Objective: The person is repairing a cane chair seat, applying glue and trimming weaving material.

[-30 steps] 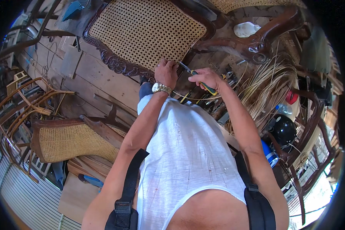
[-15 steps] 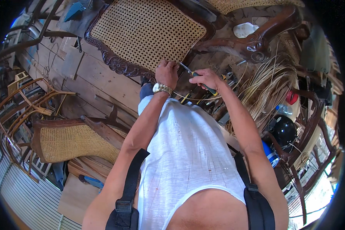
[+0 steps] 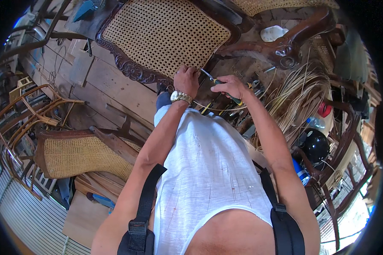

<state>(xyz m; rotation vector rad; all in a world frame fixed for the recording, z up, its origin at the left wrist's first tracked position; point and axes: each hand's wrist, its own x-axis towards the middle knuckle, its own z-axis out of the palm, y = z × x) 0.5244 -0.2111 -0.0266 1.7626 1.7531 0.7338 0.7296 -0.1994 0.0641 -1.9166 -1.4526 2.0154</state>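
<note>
My left hand (image 3: 186, 80), with a watch (image 3: 181, 97) on its wrist, is at the near edge of a woven cane panel (image 3: 161, 36) in a carved dark wood chair frame (image 3: 134, 73). Its fingers are bent and pressed together at the cane's lower corner; what they pinch is hidden. In my right hand (image 3: 232, 87) is a slim-tipped metal tool with a green-and-yellow handle (image 3: 235, 100). The tool's tip points up and left, close to my left fingertips. Whether it touches the cane I cannot tell.
Loose cane strands (image 3: 304, 91) lie in a heap to the right, near a black helmet (image 3: 314, 143). Another cane-panelled chair part (image 3: 78, 157) and a bent rattan frame (image 3: 34, 108) are at left. A carved wooden leg (image 3: 285, 49) juts across the upper right.
Both hands and the tool keep nearly the same place and grip. The tool's tip has shifted very slightly, and the whole view has moved a little.
</note>
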